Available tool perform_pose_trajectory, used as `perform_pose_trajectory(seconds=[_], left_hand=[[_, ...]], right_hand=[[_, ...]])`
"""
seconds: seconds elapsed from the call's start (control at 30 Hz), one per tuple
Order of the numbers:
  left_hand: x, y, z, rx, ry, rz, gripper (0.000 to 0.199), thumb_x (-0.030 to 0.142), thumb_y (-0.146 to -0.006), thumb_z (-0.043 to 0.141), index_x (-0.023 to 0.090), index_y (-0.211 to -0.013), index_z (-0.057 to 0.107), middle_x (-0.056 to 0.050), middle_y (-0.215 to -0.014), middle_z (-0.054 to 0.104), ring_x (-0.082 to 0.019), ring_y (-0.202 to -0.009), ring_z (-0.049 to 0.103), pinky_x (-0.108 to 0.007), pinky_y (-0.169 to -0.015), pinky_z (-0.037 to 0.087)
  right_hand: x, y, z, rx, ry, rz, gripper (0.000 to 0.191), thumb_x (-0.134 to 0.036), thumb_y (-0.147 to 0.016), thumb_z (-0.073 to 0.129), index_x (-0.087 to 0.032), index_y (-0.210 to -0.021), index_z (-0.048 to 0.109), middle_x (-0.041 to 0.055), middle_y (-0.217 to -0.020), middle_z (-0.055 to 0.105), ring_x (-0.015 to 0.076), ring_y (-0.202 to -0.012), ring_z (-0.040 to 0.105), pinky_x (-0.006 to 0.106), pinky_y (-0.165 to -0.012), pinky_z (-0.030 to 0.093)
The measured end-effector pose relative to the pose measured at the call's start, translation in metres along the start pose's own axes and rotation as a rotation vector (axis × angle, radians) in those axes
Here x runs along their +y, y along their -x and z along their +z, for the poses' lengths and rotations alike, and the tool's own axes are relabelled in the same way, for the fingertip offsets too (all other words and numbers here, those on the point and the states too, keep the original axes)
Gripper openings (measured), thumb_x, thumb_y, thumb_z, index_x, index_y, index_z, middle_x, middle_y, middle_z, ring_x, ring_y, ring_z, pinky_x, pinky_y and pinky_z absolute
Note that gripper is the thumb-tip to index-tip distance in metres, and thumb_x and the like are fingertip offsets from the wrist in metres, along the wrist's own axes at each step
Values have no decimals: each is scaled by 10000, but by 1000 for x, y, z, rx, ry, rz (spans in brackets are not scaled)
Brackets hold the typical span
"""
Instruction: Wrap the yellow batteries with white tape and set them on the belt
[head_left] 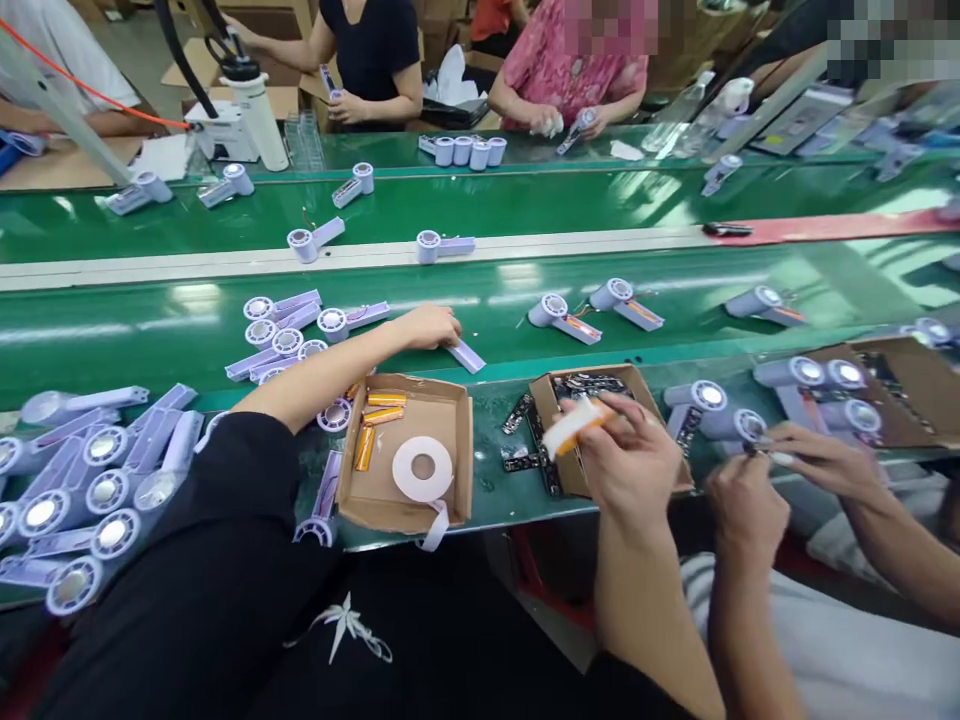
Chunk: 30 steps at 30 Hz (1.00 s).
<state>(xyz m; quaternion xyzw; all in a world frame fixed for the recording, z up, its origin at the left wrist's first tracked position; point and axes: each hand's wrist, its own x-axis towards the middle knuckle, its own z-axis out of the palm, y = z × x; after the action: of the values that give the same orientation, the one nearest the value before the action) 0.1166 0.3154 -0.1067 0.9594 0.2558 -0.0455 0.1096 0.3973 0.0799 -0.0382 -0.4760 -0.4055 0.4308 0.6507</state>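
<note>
My left hand (433,328) reaches out over the green belt, fingers closed on a lavender housing (468,356). Its open handle sticks out to the right; the rest is hidden under my fingers. Near the front edge, my right hand (634,455) is raised, pinching an orange battery (571,440) with a white strip along its side, slightly blurred. Between my arms sits a shallow cardboard tray (465,450) with several orange batteries (384,415) and a roll of white tape (421,468), its loose end hanging over the front edge.
Lavender housings are piled at left (112,490). Behind my right hand stands a cardboard box (555,385) of black circuit boards, with loose boards (519,462) beside it. A neighbour's hands (750,500) work close at right. More housings (551,310) lie on the belt; people sit opposite.
</note>
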Motion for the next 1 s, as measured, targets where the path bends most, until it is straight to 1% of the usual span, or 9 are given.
perform_pose_trajectory(seconds=[0.13, 0.23, 0.3, 0.4, 0.57, 0.7, 0.77, 0.93, 1.0], left_hand=[[-7, 4, 6, 31, 131, 7, 223, 253, -968, 684, 272, -1067, 883, -25, -1218, 847, -222, -1162, 703, -286, -911, 487], [-4, -9, 7, 57, 263, -147, 240, 347, -974, 702, 282, -1108, 890, -28, -1171, 856, -209, -1065, 748, -273, -861, 488], [1, -17, 7, 82, 278, -262, 281, 355, -976, 693, 285, -1165, 888, -47, -1181, 859, -225, -1040, 762, -287, -827, 486], [7, -24, 9, 119, 258, -348, 326, 312, -956, 691, 313, -1222, 878, -53, -1151, 868, -249, -1046, 771, -309, -821, 484], [11, -31, 9, 146, 267, -397, 283, 275, -905, 697, 315, -1084, 912, -50, -1010, 875, -255, -1000, 780, -319, -799, 485], [12, -39, 8, 146, 323, -415, 294, 314, -882, 744, 317, -1127, 907, -50, -1094, 876, -270, -1063, 781, -327, -860, 508], [12, -43, 9, 153, 349, -416, 291, 322, -881, 757, 321, -1132, 905, -41, -1127, 874, -271, -1094, 778, -333, -910, 514], [12, -52, 7, 155, 347, -394, 291, 272, -887, 763, 306, -1141, 902, -15, -1120, 876, -254, -1089, 776, -326, -928, 521], [14, -53, 4, 124, 365, -401, 266, 260, -907, 775, 275, -1140, 902, -20, -1112, 877, -238, -1056, 778, -310, -890, 521]], right_hand=[[24, -61, 45, -174, 224, -50, 427, -353, -753, 973, -214, -1115, 794, 69, -1062, 874, 279, -1025, 864, 433, -937, 725], [56, -100, 69, -322, 466, -64, 411, -373, -810, 906, -194, -1161, 790, 79, -1073, 873, 271, -1049, 855, 455, -1022, 689], [73, -112, 81, -419, 687, -42, 373, -331, -869, 862, -193, -1206, 781, 86, -1090, 874, 265, -1074, 848, 423, -1026, 669], [81, -115, 94, -548, 1103, -49, 375, -320, -969, 797, -210, -1324, 750, 111, -1165, 864, 288, -1139, 828, 400, -1017, 630], [66, -103, 113, -700, 1597, -114, 430, -453, -1078, 647, -209, -1430, 683, 172, -1205, 838, 361, -1139, 795, 405, -947, 578], [58, -89, 123, -822, 1721, -133, 406, -403, -1105, 572, -195, -1448, 637, 207, -1233, 815, 362, -1123, 778, 394, -931, 542], [58, -83, 123, -833, 1735, -109, 397, -412, -1112, 551, -195, -1435, 633, 213, -1224, 809, 362, -1113, 770, 398, -934, 534], [68, -84, 108, -655, 1743, 15, 507, -489, -1119, 533, -188, -1523, 594, 244, -1203, 793, 377, -1088, 767, 439, -935, 557], [75, -89, 104, -658, 1718, 36, 502, -488, -1110, 554, -198, -1514, 625, 244, -1212, 785, 369, -1090, 769, 438, -933, 570]])
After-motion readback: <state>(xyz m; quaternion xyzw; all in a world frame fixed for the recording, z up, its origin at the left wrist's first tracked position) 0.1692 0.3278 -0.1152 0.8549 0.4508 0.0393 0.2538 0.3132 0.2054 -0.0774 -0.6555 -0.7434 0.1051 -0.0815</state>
